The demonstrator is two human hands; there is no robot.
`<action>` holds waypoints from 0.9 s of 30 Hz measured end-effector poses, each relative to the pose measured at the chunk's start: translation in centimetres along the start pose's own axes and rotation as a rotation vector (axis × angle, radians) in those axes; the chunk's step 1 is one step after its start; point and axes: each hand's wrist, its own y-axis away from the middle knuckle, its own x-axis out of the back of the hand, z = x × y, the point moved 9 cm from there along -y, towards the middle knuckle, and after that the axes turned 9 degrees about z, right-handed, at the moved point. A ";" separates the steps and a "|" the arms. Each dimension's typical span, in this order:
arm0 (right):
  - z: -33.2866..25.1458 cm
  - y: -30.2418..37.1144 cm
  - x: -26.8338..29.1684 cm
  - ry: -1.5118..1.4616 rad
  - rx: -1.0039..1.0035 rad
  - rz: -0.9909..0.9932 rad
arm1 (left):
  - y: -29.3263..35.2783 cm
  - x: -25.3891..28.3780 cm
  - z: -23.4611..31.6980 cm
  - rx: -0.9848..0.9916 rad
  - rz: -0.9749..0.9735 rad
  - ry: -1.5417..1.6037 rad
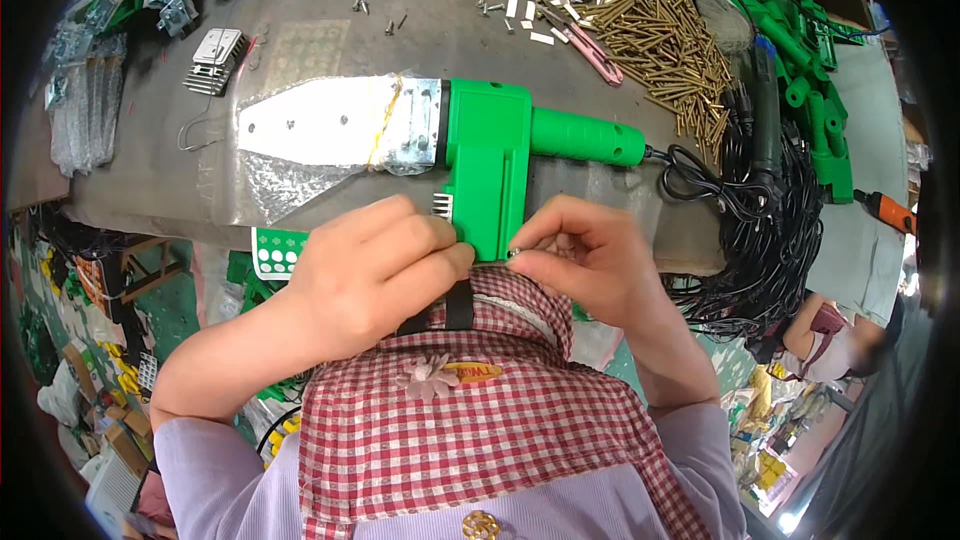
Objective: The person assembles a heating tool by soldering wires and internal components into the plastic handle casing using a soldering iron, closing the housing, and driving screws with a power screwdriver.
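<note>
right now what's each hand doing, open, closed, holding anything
Left hand: closed, gripping the lower edge of the green tool body.
Right hand: fingertips pinched on a small silver part, likely a screw, at the tool's base.

I have both forearms coming up from the lower edge, elbows spread wide. My left hand (370,275) is curled into a loose fist, knuckles up. My right hand (585,255), just beside it, pinches thumb against bent fingertips (530,240).
</note>
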 end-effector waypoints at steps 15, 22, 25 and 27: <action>-8.5 -5.7 4.0 0.503 0.806 0.230 | 3.5 -1.5 0.0 -0.331 -0.089 -0.274; -8.7 -8.1 1.5 0.579 0.649 0.129 | -1.1 -0.4 -1.3 -0.116 -0.040 -0.164; -8.3 -7.1 1.1 0.727 0.680 0.147 | -4.7 0.5 -3.9 0.101 0.107 -0.229; -7.9 -6.6 2.1 0.491 0.732 0.201 | -5.3 0.4 -4.8 0.132 0.186 -0.197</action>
